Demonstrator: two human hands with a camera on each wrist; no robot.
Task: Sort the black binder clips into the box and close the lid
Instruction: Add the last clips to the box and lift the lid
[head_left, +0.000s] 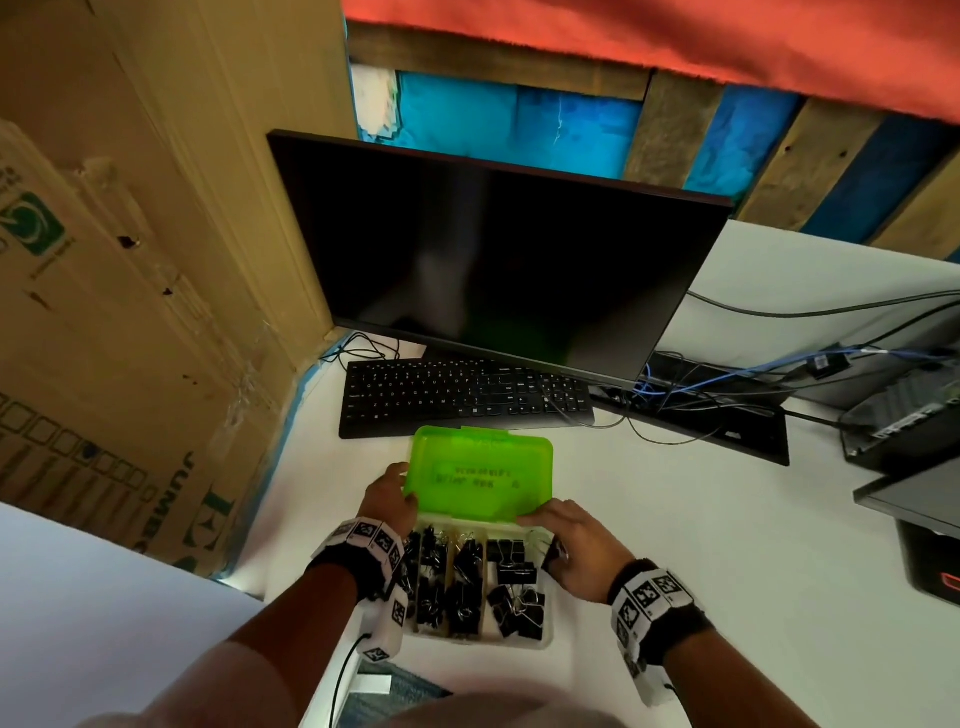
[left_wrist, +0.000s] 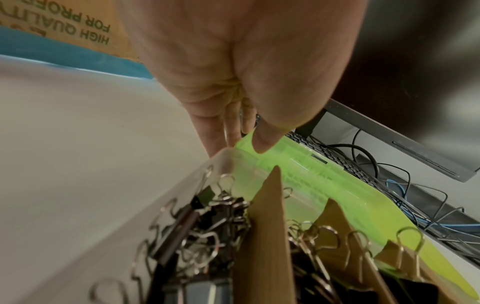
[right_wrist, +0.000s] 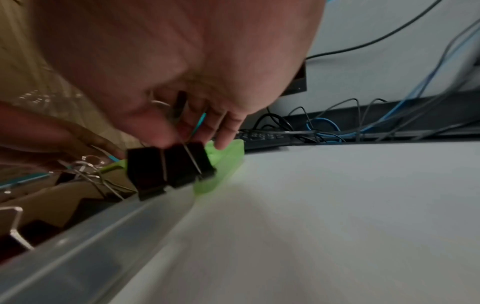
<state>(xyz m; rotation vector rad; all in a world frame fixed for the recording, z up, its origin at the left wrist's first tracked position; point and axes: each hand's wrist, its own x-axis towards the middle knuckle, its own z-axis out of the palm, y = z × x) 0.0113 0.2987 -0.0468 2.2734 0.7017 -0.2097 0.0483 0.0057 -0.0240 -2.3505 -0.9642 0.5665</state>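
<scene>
A clear plastic box (head_left: 546, 643) with brown card dividers (left_wrist: 262, 236) sits on the white desk, filled with black binder clips (head_left: 462, 597). Its green see-through lid (head_left: 478, 478) stands tilted up over the far side. My left hand (head_left: 387, 496) pinches the lid's left edge, with the thumb (left_wrist: 262, 142) on the lid (left_wrist: 324, 185) and the fingers behind it. My right hand (head_left: 566, 535) is at the lid's right near corner. It holds two black binder clips (right_wrist: 168, 166) under the palm above the box wall (right_wrist: 103, 236), while a fingertip touches the lid (right_wrist: 228, 156).
Just beyond the box lies a black keyboard (head_left: 462, 400), with a dark monitor (head_left: 493, 270) behind it. A large cardboard carton (head_left: 130, 312) walls off the left. Tangled cables (head_left: 701, 389) and black devices (head_left: 904, 426) occupy the right rear. Bare white desk (head_left: 701, 561) lies to the right of the box.
</scene>
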